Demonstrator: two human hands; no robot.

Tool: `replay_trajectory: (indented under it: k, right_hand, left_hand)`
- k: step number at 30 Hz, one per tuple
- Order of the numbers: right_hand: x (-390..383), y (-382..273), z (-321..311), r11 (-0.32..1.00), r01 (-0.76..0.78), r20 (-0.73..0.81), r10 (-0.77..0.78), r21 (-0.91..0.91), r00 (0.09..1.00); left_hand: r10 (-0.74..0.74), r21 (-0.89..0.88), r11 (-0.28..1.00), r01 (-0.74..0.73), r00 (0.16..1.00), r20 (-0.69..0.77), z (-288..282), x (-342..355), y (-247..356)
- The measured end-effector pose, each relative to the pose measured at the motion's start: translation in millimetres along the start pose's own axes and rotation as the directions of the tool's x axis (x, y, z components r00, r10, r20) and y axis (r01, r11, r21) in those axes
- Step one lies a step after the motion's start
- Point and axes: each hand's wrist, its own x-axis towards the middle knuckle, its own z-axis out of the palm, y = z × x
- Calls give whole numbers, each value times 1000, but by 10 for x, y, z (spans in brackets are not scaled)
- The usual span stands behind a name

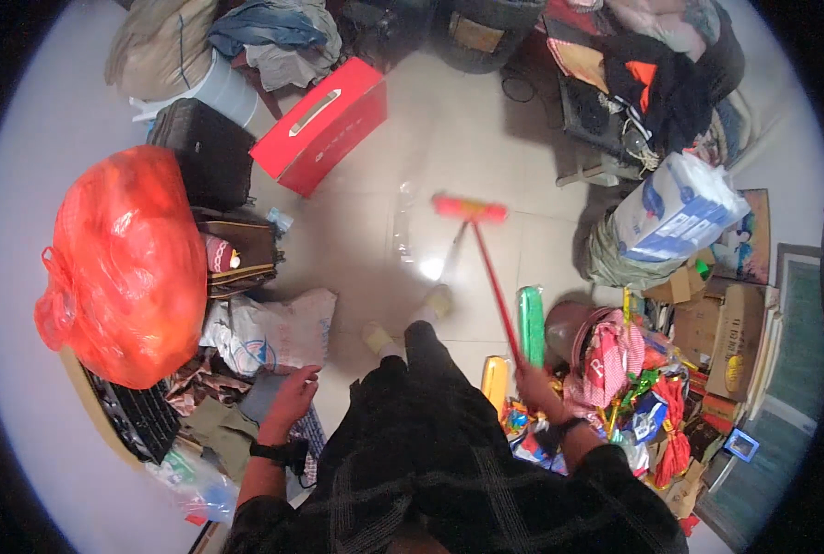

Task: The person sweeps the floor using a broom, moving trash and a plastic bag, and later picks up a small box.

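Left of frame: a large red plastic bag, knotted and full, sits on a pile of clutter. Just right of it lie a dark suitcase and a white printed sack. Upper centre-left: a red carton lies tilted on the tiled floor.

Lower centre-left: left hand, grip loose with fingers half-curled, holds nothing and hovers over the clutter beside the sack; a dark watch sits on the wrist.

Centre: red broom, its head on the floor at upper centre, the handle slanting down to the right.

Lower centre-right: right hand, grip closed around the broom handle's lower end.

Right of frame: a pack of paper rolls and cardboard boxes.
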Motion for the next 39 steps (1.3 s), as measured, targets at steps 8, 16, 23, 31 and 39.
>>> replay_trajectory:
  k: [8,16,23,31,39]
  right_hand:
    - [-1952,-471,248,936,60,72,-90,348,993]
    - [-1121,82,283,728,-110,7,144,677,990]
    - [-1900,-470,273,688,-348,282,213,636,936]
    - [-1215,-723,-518,786,-122,140,45,606,989]
    - [934,-2084,-2114,883,171,3,-191,438,982]
  left_hand:
    - [62,7,998,-62,998,9,-128,-170,-341]
    - [106,41,993,-107,994,30,-185,-230,-264]
    - [46,-66,997,-48,998,-34,-75,-382,-505]
    - [-150,-120,983,136,982,-111,199,-393,-240]
    - [-314,-254,939,233,884,-347,709,-268,79]
